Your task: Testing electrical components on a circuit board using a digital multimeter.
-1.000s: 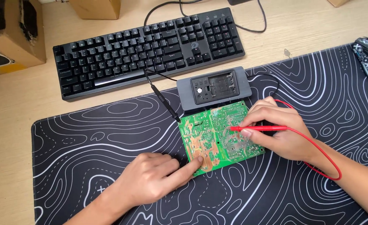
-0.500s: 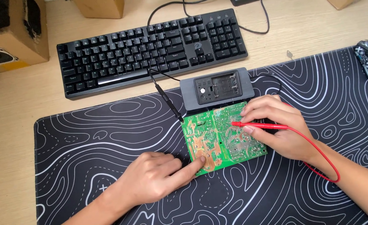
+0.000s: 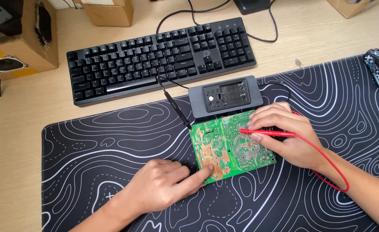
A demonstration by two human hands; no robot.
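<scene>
The pale wooden tabletop (image 3: 17,129) carries a black full-size keyboard (image 3: 161,58), worn brown cardboard boxes (image 3: 24,43), and a wide black desk mat with white contour lines (image 3: 95,137).

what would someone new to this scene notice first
The green circuit board stands out mid-frame on the black mat with white contour lines. The right hand holds a red probe with its tip on the board, while the left hand presses a fingertip on its near corner. A black keyboard lies behind.
</scene>
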